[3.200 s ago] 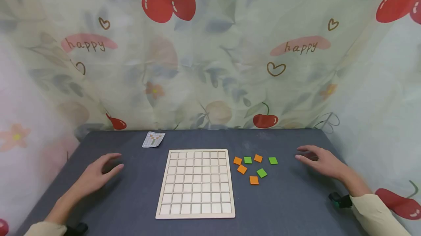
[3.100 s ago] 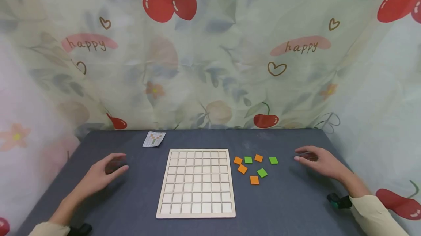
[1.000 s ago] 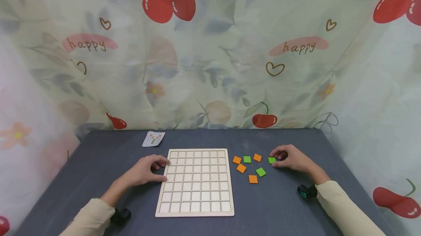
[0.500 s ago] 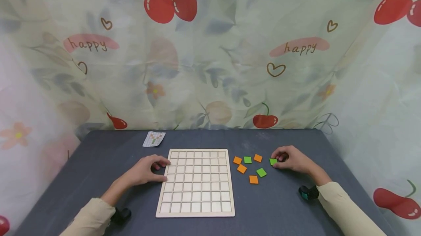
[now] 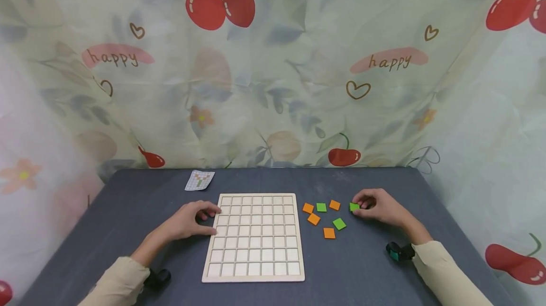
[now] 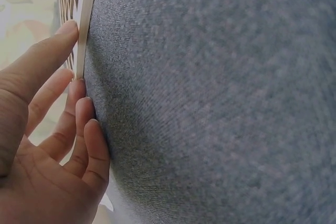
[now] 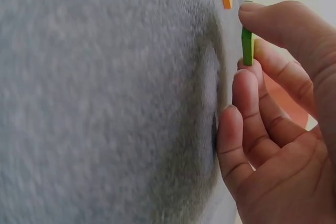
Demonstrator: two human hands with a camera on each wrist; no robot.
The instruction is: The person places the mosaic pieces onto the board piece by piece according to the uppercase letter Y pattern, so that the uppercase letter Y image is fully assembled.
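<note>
A pale wooden grid board (image 5: pixel 253 278) lies on the table in the head view. My left hand (image 5: pixel 187 220) is at its left edge; thumb and fingertips, spread apart, touch the rim, as the left wrist view shows along the board's side (image 6: pixel 83 40). With thumb and fingers my right hand (image 5: pixel 381 209) pinches a square green tile (image 5: pixel 354 207), right of the other tiles. In the right wrist view this green tile (image 7: pixel 247 45) stands edge-on between thumb and fingers, seemingly just off the cloth. The right hand's lower fingers are near the tabletop.
Between board and right hand lie several loose orange tiles (image 5: pixel 329 233) and two green tiles, one of them a green tile (image 5: pixel 339 223) turned askew. A small card with a coloured grid pattern (image 5: pixel 199 180) lies at the back left of the dark table (image 5: pixel 149 180). A printed curtain hangs behind.
Both hands have moved inward from the table's sides. The left hand has come to the board's left edge; the right has taken hold of the far-right green tile. Over the last half second little moved.
</note>
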